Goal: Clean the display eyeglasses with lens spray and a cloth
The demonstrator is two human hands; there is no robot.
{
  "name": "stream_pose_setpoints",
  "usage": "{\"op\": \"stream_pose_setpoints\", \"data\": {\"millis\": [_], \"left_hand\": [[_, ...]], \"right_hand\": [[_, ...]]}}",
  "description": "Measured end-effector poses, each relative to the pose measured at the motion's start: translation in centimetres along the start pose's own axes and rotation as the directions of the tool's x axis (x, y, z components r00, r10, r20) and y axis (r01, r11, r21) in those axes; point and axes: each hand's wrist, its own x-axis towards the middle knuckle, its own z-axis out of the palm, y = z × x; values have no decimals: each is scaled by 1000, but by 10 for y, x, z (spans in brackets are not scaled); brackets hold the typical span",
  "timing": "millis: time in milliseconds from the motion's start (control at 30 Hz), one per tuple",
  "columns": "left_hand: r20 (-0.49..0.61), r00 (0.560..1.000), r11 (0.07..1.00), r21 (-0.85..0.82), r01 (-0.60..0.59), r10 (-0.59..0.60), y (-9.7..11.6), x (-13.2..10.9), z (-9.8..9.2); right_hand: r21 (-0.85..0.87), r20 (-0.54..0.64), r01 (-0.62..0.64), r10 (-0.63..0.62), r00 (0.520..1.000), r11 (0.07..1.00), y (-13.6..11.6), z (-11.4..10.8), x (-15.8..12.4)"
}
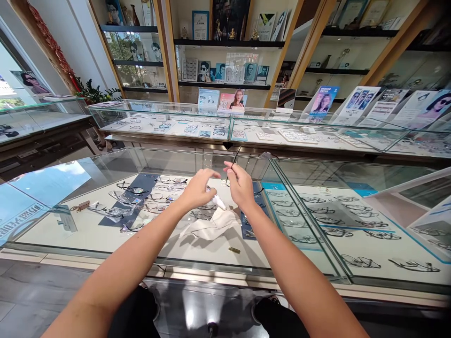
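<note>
My left hand is curled around a small white bottle, its narrow end sticking out below the fingers. Close beside it, my right hand pinches a pair of eyeglasses; one thin dark temple rises above the fingers, and most of the frame is hidden behind the hand. Below both hands a crumpled whitish cloth lies on the glass counter. A small brass-coloured piece rests nearer the front edge.
Several eyeglasses lie to the left, some on a dark tray. On the right, rows of frames are displayed under glass. A second glass showcase and shelves stand behind. Printed display cards line the back.
</note>
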Motion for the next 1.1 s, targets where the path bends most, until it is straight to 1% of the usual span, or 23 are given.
{"op": "stream_pose_setpoints", "data": {"millis": [33,67,100,133,167,200,267,333,400,467,500,567,600,633,700,733,767,800,867,967,1033,1100], "left_hand": [[127,992,995,96,-23,11,0,-1,0],[245,970,984,172,-49,6,-1,-3,1],[339,941,972,226,-69,-12,-1,-4,2],[404,914,962,260,-79,-34,-1,-5,3],[444,894,957,278,-79,-55,-2,-6,4],[462,884,956,283,-77,-66,-4,-6,5],[447,893,959,272,-73,-59,-7,-7,7],[392,920,973,219,-71,-21,-11,-6,9],[292,956,992,112,-61,25,-14,-5,10],[156,987,999,-28,-30,34,-15,-1,9],[94,996,994,-109,0,10,-14,1,8],[10,993,946,-304,111,-114,-10,6,5],[0,981,889,-422,177,-195,-8,9,2],[12,963,807,-543,233,-270,-6,11,-1],[71,930,606,-740,292,-361,-2,15,-8],[106,923,516,-803,298,-369,0,16,-11],[139,923,447,-843,300,-358,2,17,-15],[164,925,403,-864,303,-344,4,17,-17],[194,924,366,-876,315,-330,7,16,-21],[195,911,355,-875,329,-364,9,15,-23],[176,902,357,-875,327,-394,6,15,-21],[130,899,380,-874,304,-419,2,16,-19]], "right_hand": [[7,-30,-18,18,999,1000,2,-1,1],[18,-53,-34,35,998,999,4,-1,2],[32,-69,-48,50,996,998,6,-1,4],[44,-80,-59,63,995,997,8,-1,5],[55,-87,-67,72,994,996,9,-1,5],[63,-90,-72,78,993,995,11,-1,6],[77,-90,-75,82,993,994,14,0,7],[89,-88,-74,82,993,993,17,-1,7],[99,-93,-67,76,993,993,18,-1,8],[113,-103,-54,66,993,992,19,-2,9],[124,-107,-49,62,992,991,19,-2,10],[168,-93,-49,65,994,985,18,-3,11],[202,-72,-56,72,995,978,16,-4,11],[241,-41,-67,79,996,968,15,-4,12],[317,39,-96,88,995,944,10,-5,13],[351,80,-112,90,993,930,8,-6,13],[377,122,-130,90,988,917,6,-6,13],[399,163,-151,92,982,905,5,-6,13],[437,246,-200,97,964,877,3,-7,13],[461,358,-267,98,928,846,2,-6,12],[463,411,-295,93,907,836,1,-6,11],[470,453,-319,86,887,823,-1,-6,10]]}}
